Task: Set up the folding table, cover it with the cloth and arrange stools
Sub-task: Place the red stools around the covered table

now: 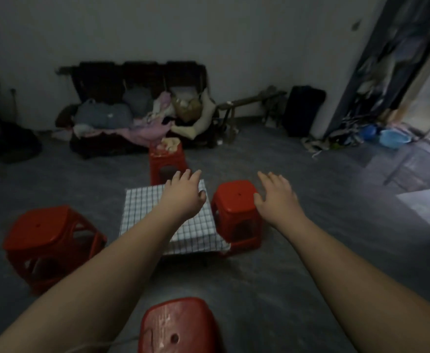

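With fingers spread and holding nothing, the left hand [183, 194] is stretched over the checked cloth [198, 238] draped on the folding table [137, 220] and the right hand [276, 197] over the right stool [234, 212] just beside its right edge (the far stool [166, 160], left stool [48, 235] and near stool [180, 324] face the other edges).
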Demonstrator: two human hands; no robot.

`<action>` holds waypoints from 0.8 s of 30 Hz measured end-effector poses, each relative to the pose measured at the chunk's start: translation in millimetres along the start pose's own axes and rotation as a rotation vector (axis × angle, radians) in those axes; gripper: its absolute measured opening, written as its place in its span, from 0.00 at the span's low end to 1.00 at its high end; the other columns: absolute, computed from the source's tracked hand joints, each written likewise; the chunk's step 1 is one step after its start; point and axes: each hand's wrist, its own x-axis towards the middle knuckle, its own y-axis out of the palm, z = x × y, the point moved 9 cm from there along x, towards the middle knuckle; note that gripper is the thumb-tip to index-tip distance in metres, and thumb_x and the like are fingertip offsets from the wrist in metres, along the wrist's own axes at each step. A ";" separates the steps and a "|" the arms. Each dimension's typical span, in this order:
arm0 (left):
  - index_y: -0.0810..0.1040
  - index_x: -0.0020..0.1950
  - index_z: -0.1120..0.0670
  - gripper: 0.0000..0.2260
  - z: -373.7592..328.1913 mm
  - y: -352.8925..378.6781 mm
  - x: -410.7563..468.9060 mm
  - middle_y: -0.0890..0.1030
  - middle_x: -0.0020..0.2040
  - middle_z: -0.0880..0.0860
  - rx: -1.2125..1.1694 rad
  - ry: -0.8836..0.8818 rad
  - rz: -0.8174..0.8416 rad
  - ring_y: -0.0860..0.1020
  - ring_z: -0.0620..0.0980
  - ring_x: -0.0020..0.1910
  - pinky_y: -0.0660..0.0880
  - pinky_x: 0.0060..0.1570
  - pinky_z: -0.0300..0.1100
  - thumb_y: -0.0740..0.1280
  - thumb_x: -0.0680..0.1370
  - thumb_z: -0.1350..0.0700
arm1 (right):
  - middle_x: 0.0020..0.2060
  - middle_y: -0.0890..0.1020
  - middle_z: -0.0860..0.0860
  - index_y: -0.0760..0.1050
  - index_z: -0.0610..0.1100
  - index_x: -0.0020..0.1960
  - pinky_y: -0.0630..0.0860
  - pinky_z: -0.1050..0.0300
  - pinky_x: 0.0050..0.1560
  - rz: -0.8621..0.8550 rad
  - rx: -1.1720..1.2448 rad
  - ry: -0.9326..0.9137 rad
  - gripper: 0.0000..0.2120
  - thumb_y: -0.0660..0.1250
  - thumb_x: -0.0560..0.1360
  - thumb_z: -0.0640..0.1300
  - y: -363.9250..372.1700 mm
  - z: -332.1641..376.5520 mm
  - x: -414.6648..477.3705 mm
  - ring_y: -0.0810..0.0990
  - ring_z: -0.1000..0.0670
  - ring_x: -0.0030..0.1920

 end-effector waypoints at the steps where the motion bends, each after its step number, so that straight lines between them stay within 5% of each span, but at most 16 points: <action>1: 0.52 0.81 0.48 0.30 -19.6 -7.9 8.1 0.55 0.81 0.55 0.005 0.011 -0.003 0.54 0.60 0.79 0.56 0.76 0.59 0.58 0.82 0.44 | 0.79 0.59 0.47 0.55 0.52 0.80 0.55 0.43 0.78 -0.006 0.004 0.009 0.31 0.59 0.80 0.54 -13.5 -11.5 5.0 0.53 0.43 0.79; 17: 0.50 0.81 0.46 0.31 -377.8 34.5 185.4 0.54 0.81 0.54 0.002 0.131 0.015 0.52 0.59 0.79 0.54 0.76 0.59 0.58 0.81 0.41 | 0.81 0.52 0.50 0.47 0.54 0.81 0.55 0.43 0.78 -0.012 0.014 0.118 0.32 0.56 0.82 0.55 -153.5 -338.0 124.3 0.47 0.46 0.80; 24: 0.49 0.81 0.47 0.31 -495.4 38.9 237.6 0.54 0.81 0.54 -0.017 0.213 0.015 0.52 0.59 0.79 0.54 0.76 0.59 0.56 0.81 0.41 | 0.81 0.51 0.48 0.47 0.53 0.81 0.53 0.43 0.78 -0.028 -0.024 0.161 0.32 0.56 0.82 0.56 -204.3 -424.8 162.1 0.47 0.44 0.80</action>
